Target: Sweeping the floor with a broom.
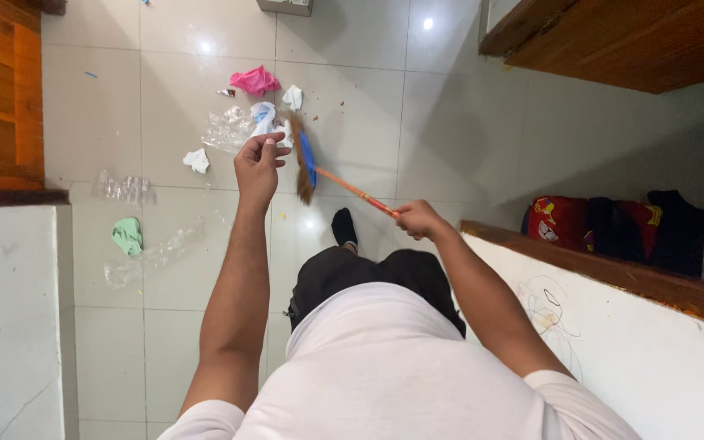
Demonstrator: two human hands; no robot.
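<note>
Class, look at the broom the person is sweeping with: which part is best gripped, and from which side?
Probably the bare orange handle, taken from above near its upper end, where the right hand holds it. It slants up toward the person; the bristle head sits on the floor.

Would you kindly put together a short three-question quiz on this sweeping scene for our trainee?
1. True or false: the right hand grips the broom by its orange handle.
2. The crumpled rag lying beyond the broom head is: A pink, B black, C yellow.
3. What does the left hand hold?

Key
1. True.
2. A.
3. Nothing clearly visible; it is loosely curled in the air beside the broom head, above the tiled floor.
</note>
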